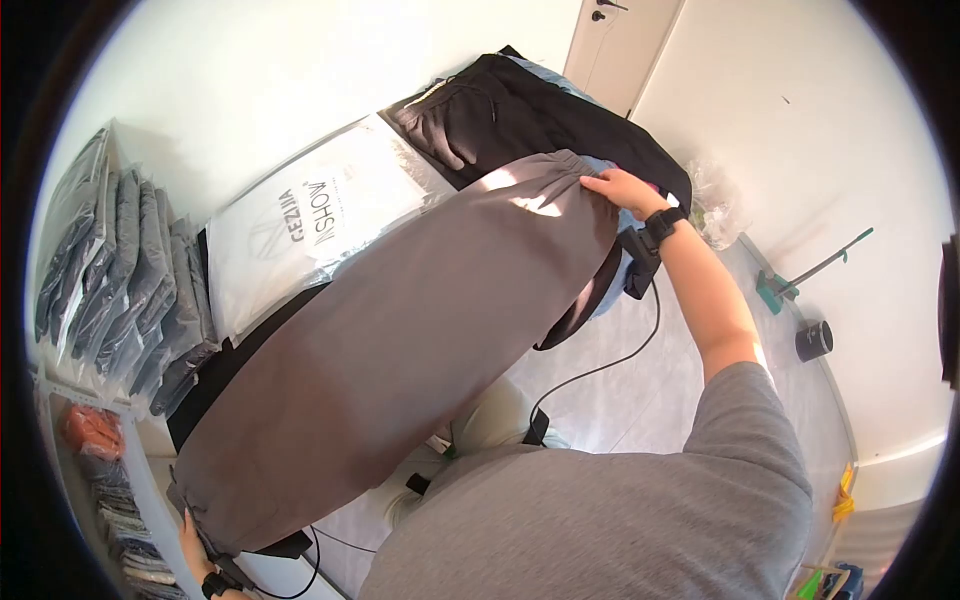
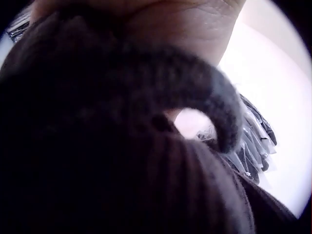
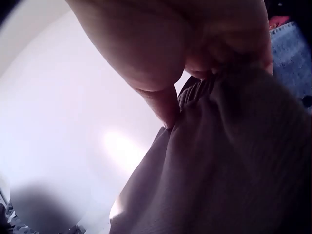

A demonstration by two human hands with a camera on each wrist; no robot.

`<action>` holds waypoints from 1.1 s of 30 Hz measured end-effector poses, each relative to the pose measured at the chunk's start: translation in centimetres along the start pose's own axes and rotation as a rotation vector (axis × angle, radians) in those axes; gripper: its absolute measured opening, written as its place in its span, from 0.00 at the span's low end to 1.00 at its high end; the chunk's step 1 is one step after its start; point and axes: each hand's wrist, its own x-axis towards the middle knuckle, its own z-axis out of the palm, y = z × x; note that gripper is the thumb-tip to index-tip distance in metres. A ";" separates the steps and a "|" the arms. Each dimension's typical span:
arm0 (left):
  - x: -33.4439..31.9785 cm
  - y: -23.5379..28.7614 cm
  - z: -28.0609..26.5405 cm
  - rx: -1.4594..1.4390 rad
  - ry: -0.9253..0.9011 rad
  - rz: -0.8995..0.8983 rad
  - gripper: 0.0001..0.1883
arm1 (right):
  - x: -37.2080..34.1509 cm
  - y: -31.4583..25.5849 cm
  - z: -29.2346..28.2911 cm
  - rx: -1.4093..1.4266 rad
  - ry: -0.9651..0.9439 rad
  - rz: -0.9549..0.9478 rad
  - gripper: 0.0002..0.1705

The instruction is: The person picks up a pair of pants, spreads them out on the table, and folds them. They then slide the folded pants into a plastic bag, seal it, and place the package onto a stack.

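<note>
A pair of grey-brown trousers (image 1: 380, 340) is stretched diagonally between the two hands in the head view, above the table edge. At the upper right, my right hand (image 1: 632, 192) pinches its gathered elastic end; the right wrist view shows the thumb (image 3: 168, 109) pressed against the bunched cloth. My left hand (image 1: 192, 548) holds the other end at the lower left, its fingers partly hidden by the fabric. Close up in the left wrist view, dark ribbed cloth (image 2: 195, 180) and a curved band fill most of the picture below the palm (image 2: 185, 29).
Black trousers (image 1: 560, 120) lie on a pile at the back, beside a printed white plastic bag (image 1: 300, 230). Several bagged dark garments (image 1: 120, 270) stand stacked at the left, over a shelf (image 1: 145, 500) with more packets. A cable (image 1: 600, 370) hangs from the right wrist.
</note>
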 end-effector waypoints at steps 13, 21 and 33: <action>-3.4 2.3 1.1 0.110 0.149 0.068 0.35 | -0.9 -4.5 0.1 -0.498 0.111 -0.212 0.32; -3.8 2.7 1.9 0.177 0.216 0.185 0.26 | -1.3 -5.6 0.7 -0.058 -0.029 0.109 0.33; -6.9 11.1 -2.1 -0.407 0.323 0.403 0.28 | -0.2 -9.8 -11.6 0.471 -0.112 -0.338 0.32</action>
